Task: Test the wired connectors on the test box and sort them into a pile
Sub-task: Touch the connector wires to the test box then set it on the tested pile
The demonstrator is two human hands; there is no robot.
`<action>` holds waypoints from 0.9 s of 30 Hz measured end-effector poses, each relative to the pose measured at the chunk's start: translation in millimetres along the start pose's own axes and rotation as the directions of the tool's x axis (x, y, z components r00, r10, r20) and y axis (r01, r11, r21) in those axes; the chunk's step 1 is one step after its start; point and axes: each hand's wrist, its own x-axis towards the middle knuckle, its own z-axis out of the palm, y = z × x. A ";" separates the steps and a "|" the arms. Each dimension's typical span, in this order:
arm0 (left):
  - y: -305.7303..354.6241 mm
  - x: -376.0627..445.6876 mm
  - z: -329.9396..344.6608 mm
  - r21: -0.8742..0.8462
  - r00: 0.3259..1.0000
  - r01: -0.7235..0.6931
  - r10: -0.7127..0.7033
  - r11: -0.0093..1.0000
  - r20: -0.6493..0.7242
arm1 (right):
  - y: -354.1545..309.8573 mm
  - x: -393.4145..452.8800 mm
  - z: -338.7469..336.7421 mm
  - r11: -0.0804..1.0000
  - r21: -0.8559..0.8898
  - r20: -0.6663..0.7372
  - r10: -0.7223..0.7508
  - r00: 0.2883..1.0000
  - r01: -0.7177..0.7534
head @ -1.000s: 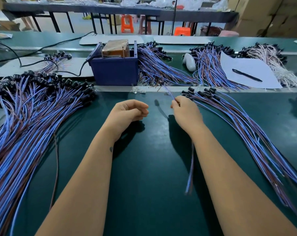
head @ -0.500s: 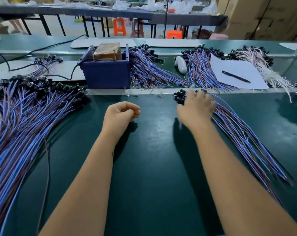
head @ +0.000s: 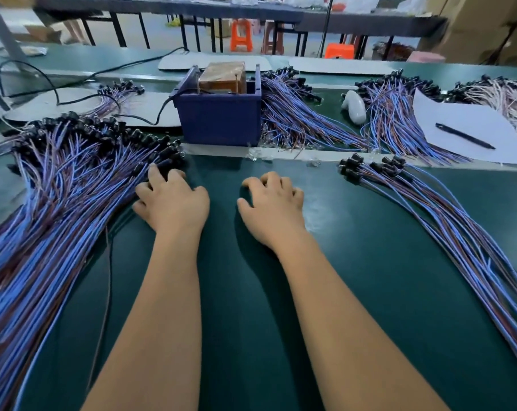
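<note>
Left hand (head: 171,200) now reaches into big blue-and-brown wired-connector pile (head: 58,209), grip hidden | right hand (head: 270,203) has left small sorted bundle (head: 429,221), loosely curled, holds nothing | blue plastic test box (head: 220,120) waits: next connector starts.

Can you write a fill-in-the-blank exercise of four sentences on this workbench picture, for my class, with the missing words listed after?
1. The left hand reaches into the big pile of wired connectors on the ____ side of the mat.
2. The test box sits in a ____ bin.
3. A black ____ lies on the white sheet of paper.
4. The right hand holds ____.

Missing words: left; blue; pen; nothing
</note>
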 end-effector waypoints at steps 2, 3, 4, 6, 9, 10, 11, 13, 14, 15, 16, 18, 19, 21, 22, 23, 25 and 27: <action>0.4 1.3 -1.3 0.011 1.000 0.000 0.000 1.000 -0.020 | -4.3 0.2 1.8 0.999 -0.040 0.015 0.014 1.000 -0.013; -0.7 2.4 -2.0 0.009 0.999 -0.003 0.003 1.000 -0.041 | -6.9 0.7 3.4 0.998 -0.066 0.027 0.024 0.999 -0.022; -1.8 3.5 -2.4 -0.002 0.998 -0.005 0.005 1.000 -0.066 | -9.2 1.2 4.5 0.996 -0.089 0.038 0.035 0.999 -0.031; -2.8 4.2 -2.6 -0.055 0.993 -0.005 -0.002 0.998 -0.120 | -11.5 2.1 4.9 0.993 -0.109 0.038 0.050 0.998 -0.045; -3.2 4.9 -1.2 -0.116 0.985 0.015 -0.034 0.993 -0.168 | -10.0 0.8 5.7 0.993 -0.113 0.014 0.032 0.999 -0.030; -4.4 5.5 -0.4 -0.108 0.985 0.013 -0.032 0.994 -0.172 | -8.7 0.4 6.4 0.994 -0.107 0.006 0.023 1.000 -0.022; -5.9 6.0 0.8 -0.096 0.983 -0.004 -0.014 0.995 -0.181 | -7.1 -0.2 6.6 0.995 -0.095 -0.001 0.014 1.000 -0.014; -6.7 6.5 2.2 -0.154 0.965 -0.090 0.048 0.984 -0.257 | -3.8 -0.5 5.9 0.998 -0.066 -0.010 -0.004 1.000 0.003; -4.2 5.3 1.7 -0.223 0.942 -0.163 0.084 0.961 -0.325 | -2.4 -0.2 5.1 0.999 -0.049 -0.016 -0.010 1.000 0.009; 0.5 2.1 1.2 -0.294 0.907 -0.257 0.125 0.920 -0.401 | -1.3 0.6 4.5 1.000 -0.018 -0.031 -0.017 0.999 0.017; 7.3 -2.2 0.4 -0.351 0.867 -0.363 0.175 0.863 -0.466 | -0.6 1.1 3.6 0.999 0.050 -0.059 -0.019 0.998 0.022; 24.3 -12.7 1.1 -0.419 0.783 -0.566 0.302 0.710 -0.544 | -1.2 2.6 -0.3 0.918 0.396 -0.121 0.041 0.992 0.011; 32.6 -18.4 3.3 -0.442 0.740 -0.645 0.365 0.623 -0.565 | -2.4 2.5 -4.6 0.754 0.657 -0.117 0.103 0.988 -0.001; 47.8 -32.1 8.7 -0.481 0.675 -0.735 0.448 0.478 -0.586 | -2.3 3.4 -13.9 0.262 0.964 -0.002 0.194 0.981 -0.050; 54.4 -39.7 11.0 -0.508 0.658 -0.753 0.474 0.419 -0.585 | 0.8 4.2 -18.1 0.085 0.993 0.068 0.173 0.983 -0.084; 60.2 -47.5 12.7 -0.554 0.661 -0.748 0.491 0.365 -0.568 | 5.1 4.4 -23.3 -0.042 0.992 0.121 0.115 0.986 -0.117; 67.9 -61.9 14.9 -0.686 0.710 -0.669 0.518 0.284 -0.477 | 16.6 5.2 -31.1 -0.237 0.957 0.154 -0.064 0.986 -0.165; 70.3 -68.9 16.2 -0.798 0.765 -0.546 0.541 0.255 -0.350 | 28.2 5.4 -36.4 -0.341 0.906 0.199 -0.179 0.964 -0.250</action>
